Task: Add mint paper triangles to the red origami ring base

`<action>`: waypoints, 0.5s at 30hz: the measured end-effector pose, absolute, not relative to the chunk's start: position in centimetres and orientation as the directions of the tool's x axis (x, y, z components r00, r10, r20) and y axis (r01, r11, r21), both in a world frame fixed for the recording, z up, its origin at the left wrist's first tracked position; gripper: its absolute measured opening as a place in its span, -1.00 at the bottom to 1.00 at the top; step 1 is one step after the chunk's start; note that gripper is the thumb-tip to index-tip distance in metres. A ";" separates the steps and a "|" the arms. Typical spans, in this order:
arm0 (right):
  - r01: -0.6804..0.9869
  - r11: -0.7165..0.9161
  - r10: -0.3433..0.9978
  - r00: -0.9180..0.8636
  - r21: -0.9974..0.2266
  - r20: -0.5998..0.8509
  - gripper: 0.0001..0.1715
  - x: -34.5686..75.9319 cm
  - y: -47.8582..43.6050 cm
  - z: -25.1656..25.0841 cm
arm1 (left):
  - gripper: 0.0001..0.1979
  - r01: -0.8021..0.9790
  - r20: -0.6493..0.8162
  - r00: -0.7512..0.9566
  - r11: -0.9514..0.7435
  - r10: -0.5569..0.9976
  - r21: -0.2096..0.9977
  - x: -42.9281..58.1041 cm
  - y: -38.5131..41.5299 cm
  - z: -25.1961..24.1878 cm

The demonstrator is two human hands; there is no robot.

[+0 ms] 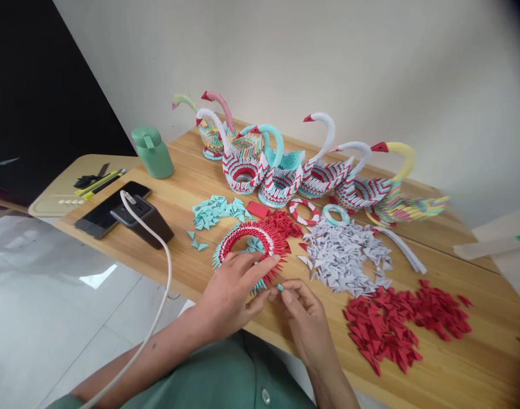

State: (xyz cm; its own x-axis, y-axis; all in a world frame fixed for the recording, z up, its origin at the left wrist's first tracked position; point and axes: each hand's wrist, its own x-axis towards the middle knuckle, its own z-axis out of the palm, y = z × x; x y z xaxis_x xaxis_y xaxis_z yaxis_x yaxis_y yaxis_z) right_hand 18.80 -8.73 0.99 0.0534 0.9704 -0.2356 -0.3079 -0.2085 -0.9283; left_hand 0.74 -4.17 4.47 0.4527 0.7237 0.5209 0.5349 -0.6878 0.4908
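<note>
A round ring of folded paper pieces (242, 232), red and white inside with teal and red points outside, lies near the table's front edge. My left hand (229, 289) is over its near side, fingers across the rim and thumb below, gripping it. Close beside the ring, my right hand (304, 318) pinches a small teal paper triangle (280, 288) between thumb and fingertips. More teal triangles (217, 211) lie behind the ring. White paper triangles (345, 255) are heaped to the right, and red paper triangles (387, 324) lie nearer the front.
Several folded-paper swans (245, 170) stand along the back. A red-and-white ring (304, 211), a teal ring (335, 215) and a white curved neck (402, 250) lie before them. Leftward are a green container (153, 153), a phone (115, 207) and a black block (142, 218) with a white cable (168, 272).
</note>
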 end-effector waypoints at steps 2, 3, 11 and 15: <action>-0.327 -0.213 0.971 0.037 -0.921 -0.237 -0.76 18.8 -8.7 0.8 | -0.50 0.534 0.530 0.448 -0.691 0.720 0.487 0.8 -4.2 4.5; -0.327 -0.213 0.971 0.031 -0.921 -0.236 -0.78 18.8 -8.8 0.7 | -0.50 0.531 0.535 0.447 -0.694 0.717 0.485 0.8 -4.2 4.5; -0.269 -0.184 0.979 0.037 -0.946 -0.201 -0.80 19.3 -8.8 -0.2 | -0.56 0.529 0.574 0.440 -0.716 0.691 0.456 0.7 -4.3 4.5; -0.223 -0.178 0.978 0.066 -0.958 -0.197 -0.75 19.3 -8.7 -0.4 | -0.57 0.534 0.572 0.457 -0.724 0.682 0.437 0.6 -4.2 4.5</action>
